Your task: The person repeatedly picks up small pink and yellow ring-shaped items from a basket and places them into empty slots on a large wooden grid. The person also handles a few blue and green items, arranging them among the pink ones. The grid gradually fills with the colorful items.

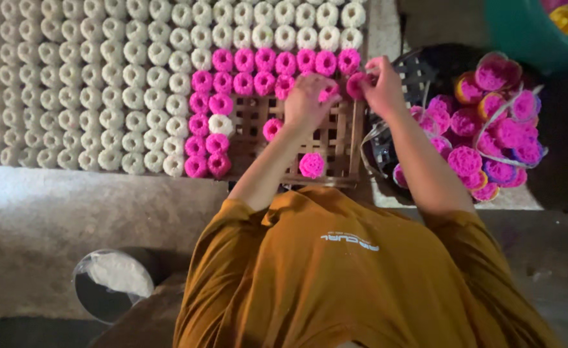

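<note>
The right hand [382, 82] pinches a pink ring-shaped piece [357, 84] between fingers and thumb, holding it at the right edge of the bamboo rack [335, 138], level with the second row of pink pieces. The left hand [304, 103] is closed over another pink piece [329, 90], gripping it just above the bare lattice, close beside the right hand.

On the rack, finished pink rows [265, 71] run across the top and down the left side of the open lattice. One white piece [220, 124] sits among the pink ones in that left column. Two loose pink pieces lie apart on the bare lattice, one near the left wrist [272, 129] and one near the rack's lower edge [311, 165].

To the left and above, white ring pieces [84, 84] fill the rest of the surface in close rows.

To the right of the rack stands a dark basket [419, 77] heaped with pink pieces in small moulds [490, 129], some with yellow or purple rims. A teal tub [529, 32] shows at the top right corner.

At lower left, a metal bowl [113, 283] holds white powder. The person wears a mustard-coloured shirt [335, 277].
</note>
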